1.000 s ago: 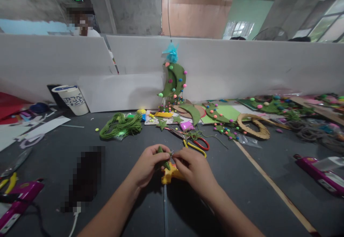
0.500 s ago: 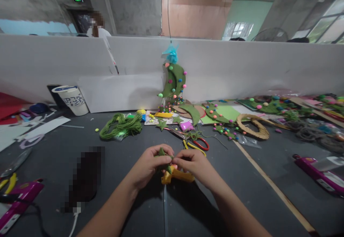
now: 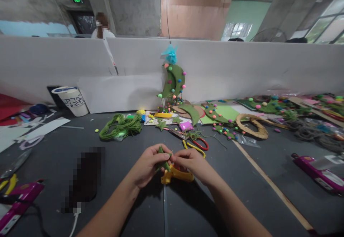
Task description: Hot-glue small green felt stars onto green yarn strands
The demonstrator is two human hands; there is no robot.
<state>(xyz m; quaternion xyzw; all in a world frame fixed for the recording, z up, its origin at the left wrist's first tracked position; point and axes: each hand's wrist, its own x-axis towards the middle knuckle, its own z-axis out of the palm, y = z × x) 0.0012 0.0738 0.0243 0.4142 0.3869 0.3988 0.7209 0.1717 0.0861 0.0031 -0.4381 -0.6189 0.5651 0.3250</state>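
Observation:
My left hand is closed around a small green felt star, its points sticking out between thumb and fingers. Fingertips of my right hand are pinched together at the star's right edge; what they hold is too small or hidden to make out. Just below both hands a yellow glue gun lies on its side, a translucent glue stick running from it toward me. Beyond the fingers rest scissors with red and yellow handles, a hank of green yarn and another green star.
A green crescent ornament with pom-poms leans on the white partition. To the right lie a woven ring and a purple power strip. Leftward are a white cup and another purple power strip. A person stands behind the partition.
The star has tilted slightly in my left hand, and my right fingertips have shifted a little against its edge. The person beyond the partition has moved slightly right.

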